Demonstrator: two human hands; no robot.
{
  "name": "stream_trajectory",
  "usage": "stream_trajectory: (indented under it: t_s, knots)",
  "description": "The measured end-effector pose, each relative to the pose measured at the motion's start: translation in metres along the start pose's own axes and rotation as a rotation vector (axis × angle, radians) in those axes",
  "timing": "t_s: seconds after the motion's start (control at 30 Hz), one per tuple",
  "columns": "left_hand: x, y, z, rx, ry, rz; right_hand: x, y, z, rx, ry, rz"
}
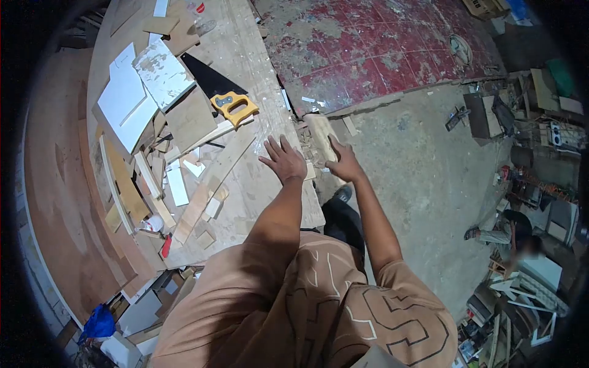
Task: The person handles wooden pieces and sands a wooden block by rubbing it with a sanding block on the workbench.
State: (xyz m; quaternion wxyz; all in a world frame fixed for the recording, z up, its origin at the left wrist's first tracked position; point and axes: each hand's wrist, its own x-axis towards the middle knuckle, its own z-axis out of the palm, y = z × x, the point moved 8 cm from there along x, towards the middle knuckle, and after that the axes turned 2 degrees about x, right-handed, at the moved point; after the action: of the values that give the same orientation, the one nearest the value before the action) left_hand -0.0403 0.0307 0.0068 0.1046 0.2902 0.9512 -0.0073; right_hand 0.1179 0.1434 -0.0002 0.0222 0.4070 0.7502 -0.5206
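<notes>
With fingers and thumb about its side, the right hand (345,164) grasps one pale wooden piece (318,134), just beside the edge of the surface (245,184), concrete floor (399,153) below. Piece judged rigid, fairly light, dry rather than slippery, not fragile; splinters possible along edges; best hold likely mid-length, across the narrow sides. Left hand (286,163): holding nothing, palm down, fingers spread on the surface. Farther along: one handsaw (218,88), yellow handle toward the left hand; then white boards (126,95), loosely overlapped. Farther still: worn red floor (362,55).
</notes>
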Motion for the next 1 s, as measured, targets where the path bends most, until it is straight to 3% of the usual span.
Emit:
stream_trajectory:
  t_s: [0.17,0.33,0.47,0.53,0.67,0.77,1.0]
  knots:
    - [-0.001,-0.003,0.0,-0.079,-0.01,-0.019,-0.067,-0.015,0.016,-0.118,0.303,-0.009]
    - [0.001,-0.004,0.003,-0.115,0.036,0.005,-0.092,0.002,0.069,-0.243,0.23,-0.053]
    - [0.0,-0.006,0.007,-0.165,0.082,0.016,-0.063,-0.013,0.06,-0.171,0.319,-0.158]
    - [-0.002,-0.006,0.01,-0.134,0.142,0.034,-0.055,-0.015,0.055,-0.157,0.234,-0.166]
    - [-0.001,-0.004,0.003,-0.126,0.105,0.02,-0.106,-0.003,0.06,-0.174,0.22,-0.232]
    - [0.001,-0.004,0.004,-0.133,0.101,0.046,-0.144,0.021,0.072,-0.205,0.213,-0.158]
    - [0.0,-0.004,0.007,-0.174,0.124,0.072,-0.047,-0.027,0.055,-0.131,0.316,-0.193]
